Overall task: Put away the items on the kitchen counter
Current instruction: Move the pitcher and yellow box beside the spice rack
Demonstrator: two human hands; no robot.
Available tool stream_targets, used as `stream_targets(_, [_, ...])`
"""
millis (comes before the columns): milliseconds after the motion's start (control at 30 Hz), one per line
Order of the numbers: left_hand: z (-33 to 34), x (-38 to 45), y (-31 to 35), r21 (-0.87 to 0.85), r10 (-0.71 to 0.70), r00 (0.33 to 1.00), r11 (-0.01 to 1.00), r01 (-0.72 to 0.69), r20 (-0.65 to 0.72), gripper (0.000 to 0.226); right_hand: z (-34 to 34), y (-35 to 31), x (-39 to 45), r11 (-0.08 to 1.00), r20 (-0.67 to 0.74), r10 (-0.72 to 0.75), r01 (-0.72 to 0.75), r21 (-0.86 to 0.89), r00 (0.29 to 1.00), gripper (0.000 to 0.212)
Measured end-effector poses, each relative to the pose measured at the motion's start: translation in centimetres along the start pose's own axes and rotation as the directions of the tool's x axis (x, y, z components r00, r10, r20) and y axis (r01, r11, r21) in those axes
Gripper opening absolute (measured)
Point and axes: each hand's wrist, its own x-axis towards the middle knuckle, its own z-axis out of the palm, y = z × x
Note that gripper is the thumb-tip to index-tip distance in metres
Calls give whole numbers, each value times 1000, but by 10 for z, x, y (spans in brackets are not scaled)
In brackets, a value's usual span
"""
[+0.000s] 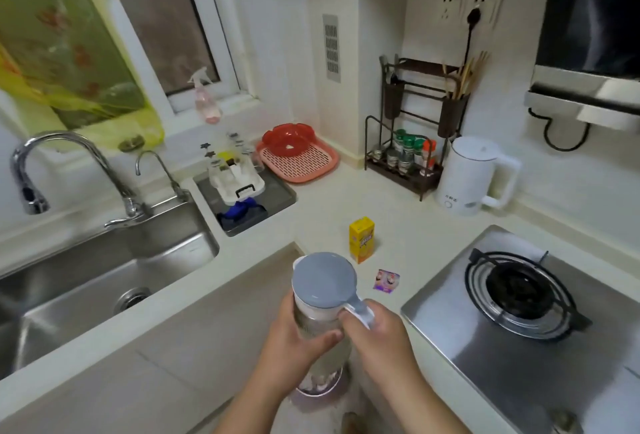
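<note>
Both hands hold a jug (323, 298) w/ a grey lid (323, 279) in front of the person, up off the counter (398, 222), by the counter's inside corner. The jug stands nearly upright, long way going up and down, lid on top, bottom end pointing down to the floor. Its small spout points away from the person, twd the back left; the handle (360, 312) points back to the right, twd the person's right side.

Left hand (294, 333) wraps around the jug's clear body, thumb across the front. Right hand (375, 329) grips the handle, fingers curled around it.

On the counter just past the jug stands a yellow box (361, 239), upright; it has orange print but the words are too blurry to read. A small purple packet (386, 280) lies flat near it, on the right; its print can't be read either.

A white kettle (471, 175) sits further back on the right, w/ a few small marks near its base, too small to read. Next to it is a dark rack (405, 160) w/ spice jars. The stove (519, 291) is on the right, the sink (104, 274) on the left, and a pink tray (301, 160) sits at the back
</note>
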Motion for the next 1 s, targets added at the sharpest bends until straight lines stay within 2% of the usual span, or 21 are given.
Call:
stream_targets(100, [-17,65,5,29,9,1000,1000,-9,-15,83,24,-11,66,998,45,21,-23,57,999,29])
stream_targets(300, [-39,212,23,123,47,996,992,-37,-76,76,46,-55,210,993,91,-81,72,98,993,55])
stream_targets(400, [-36,285,39,148,67,994,987,-54,-86,78,40,-79,278,993,89,-89,82,81,992,43])
stream_targets(500, [-22,367,46,144,35,998,989,-28,-45,79,32,-88,352,997,77,-56,52,52,995,44])
stream_targets(633, [4,452,37,151,26,1000,988,-25,-2,76,22,-85,429,999,17,-21,21,27,1000,34])
stream_targets(833, [38,529,17,192,-14,999,981,8,31,85,9,-59,506,1000,-39,22,-22,8,999,32])
stream_targets(933, [51,558,7,227,-16,999,974,4,51,84,5,-47,533,1000,-72,28,-28,7,997,41])
stream_targets(1000, [58,572,3,253,-21,999,967,9,48,89,3,-41,546,999,-87,31,-28,30,996,37])
